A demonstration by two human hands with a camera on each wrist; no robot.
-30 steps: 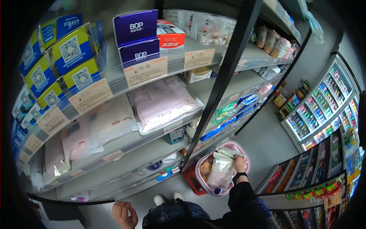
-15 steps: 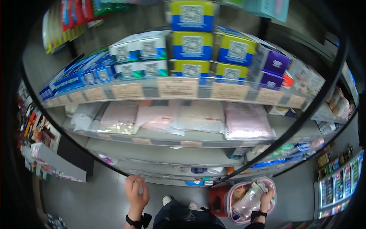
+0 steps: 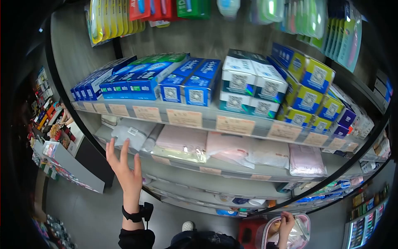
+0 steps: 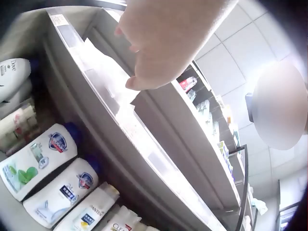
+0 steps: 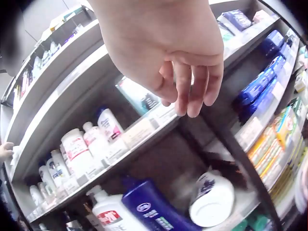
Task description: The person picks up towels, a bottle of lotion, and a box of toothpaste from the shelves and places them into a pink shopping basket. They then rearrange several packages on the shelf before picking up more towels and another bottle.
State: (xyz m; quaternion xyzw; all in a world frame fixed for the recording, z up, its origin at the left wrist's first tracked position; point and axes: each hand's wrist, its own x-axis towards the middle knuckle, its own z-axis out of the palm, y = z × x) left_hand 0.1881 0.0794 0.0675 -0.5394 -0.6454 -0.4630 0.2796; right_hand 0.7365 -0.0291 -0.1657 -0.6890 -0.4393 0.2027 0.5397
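Observation:
My left hand [image 3: 127,172] reaches up with spread fingers in front of the shelf. Its fingertips overlap the edge of a white plastic-wrapped package [image 3: 132,133] at the left end. In the left wrist view, that hand [image 4: 166,41] appears beside the shelf edge, holding nothing. Low at the right, my right hand [image 3: 286,228] hangs over a pink-rimmed basket [image 3: 308,222] containing a clear plastic-wrapped package [image 3: 297,235]. The right wrist view shows its fingers [image 5: 195,91] loosely bent, with nothing held. Along the same shelf lie pink wrapped packs [image 3: 180,138].
Blue boxes [image 3: 197,81] and yellow-blue boxes [image 3: 317,76] line the shelf above. A red container [image 3: 247,232] stands beside the basket. Bottles [image 4: 62,197] fill a lower shelf. A black shelf post [image 3: 315,186] crosses at the right; a grey counter [image 3: 76,170] stands left.
The view has swung left along the shelf. My left hand has risen toward the white package, its fingers spreading. My right hand has let go of the wrapped package in the basket.

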